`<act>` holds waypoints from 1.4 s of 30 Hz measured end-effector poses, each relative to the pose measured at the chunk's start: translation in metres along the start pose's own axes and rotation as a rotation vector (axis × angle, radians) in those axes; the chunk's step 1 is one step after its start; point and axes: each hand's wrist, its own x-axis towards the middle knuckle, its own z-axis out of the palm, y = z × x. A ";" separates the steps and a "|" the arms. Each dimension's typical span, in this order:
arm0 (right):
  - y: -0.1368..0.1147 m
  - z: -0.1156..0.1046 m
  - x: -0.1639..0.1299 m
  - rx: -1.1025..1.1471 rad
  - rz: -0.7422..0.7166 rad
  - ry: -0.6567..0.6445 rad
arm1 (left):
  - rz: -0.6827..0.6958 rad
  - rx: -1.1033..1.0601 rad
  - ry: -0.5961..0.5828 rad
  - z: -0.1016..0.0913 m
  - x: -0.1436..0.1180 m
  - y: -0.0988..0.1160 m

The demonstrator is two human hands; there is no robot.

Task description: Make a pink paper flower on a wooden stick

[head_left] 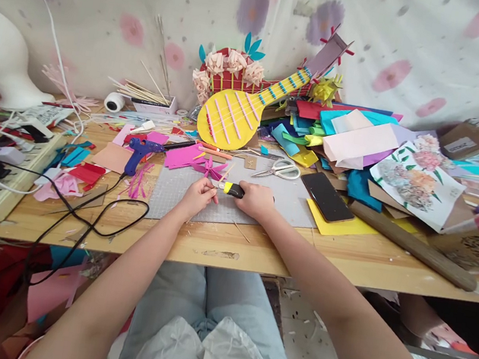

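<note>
My right hand is wrapped round a yellow and black utility knife, which lies level and points left. Its blade reaches the fingertips of my left hand. Those fingers are pinched together, and whatever small thing they hold is hidden. Just beyond them is a magenta paper flower with narrow petals, and a short thin wooden stick slants beside it. Both hands are over a grey cutting mat. Behind them on the mat rest white-handled scissors and magenta paper sheets.
A blue glue gun stands left, its black cable looping over the table edge. At right are a phone, a wooden rod and piled coloured paper. A yellow paper lute leans at the back. A power strip is far left.
</note>
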 end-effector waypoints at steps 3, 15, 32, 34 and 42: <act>0.000 -0.001 0.007 0.011 0.016 0.019 | 0.000 0.005 -0.003 -0.002 0.000 -0.001; 0.051 -0.004 0.015 0.051 0.254 0.121 | 0.016 0.015 -0.005 -0.001 0.001 -0.002; 0.043 -0.008 0.029 0.124 0.293 0.100 | 0.039 0.038 0.007 -0.001 0.000 -0.004; 0.066 -0.014 0.034 0.122 0.458 0.112 | 0.055 0.043 0.002 -0.001 0.001 -0.006; 0.039 -0.009 0.003 0.046 0.223 0.104 | 0.054 0.065 0.021 0.001 0.005 -0.008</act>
